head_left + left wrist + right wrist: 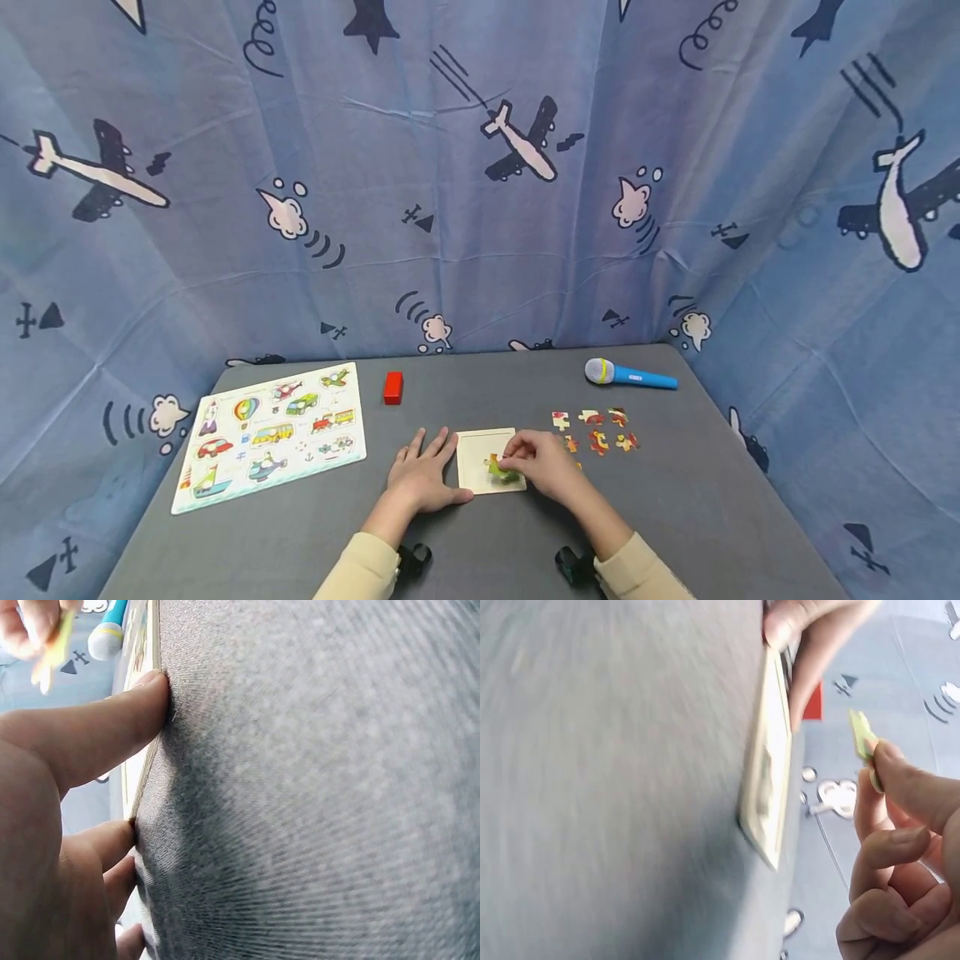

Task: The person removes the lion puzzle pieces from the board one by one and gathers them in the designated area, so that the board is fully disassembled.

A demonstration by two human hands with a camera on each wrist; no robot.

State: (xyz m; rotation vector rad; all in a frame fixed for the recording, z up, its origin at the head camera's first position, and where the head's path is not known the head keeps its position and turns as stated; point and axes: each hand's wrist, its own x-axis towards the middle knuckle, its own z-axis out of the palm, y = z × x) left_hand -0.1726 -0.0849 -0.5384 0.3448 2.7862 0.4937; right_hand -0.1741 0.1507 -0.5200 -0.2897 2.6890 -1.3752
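A small square wooden puzzle tray point(472, 450) lies on the grey table between my two hands. My left hand point(422, 479) rests on the table at its left side, fingers spread, with the thumb at the tray's near edge. Between thumb and index finger, my right hand point(549, 468) pinches a green and yellow jigsaw piece point(859, 733). The right wrist view shows this piece raised above the tray, with the other fingers curled in beneath. Its shadow falls on the tray's pale base.
Several loose jigsaw pieces point(597, 442) lie right of the tray. Behind them is a blue toy microphone point(637, 377). A red block point(393, 388) stands back left, beside a large picture board point(281, 417) with vehicles. A blue curtain point(450, 250) borders the table point(480, 550).
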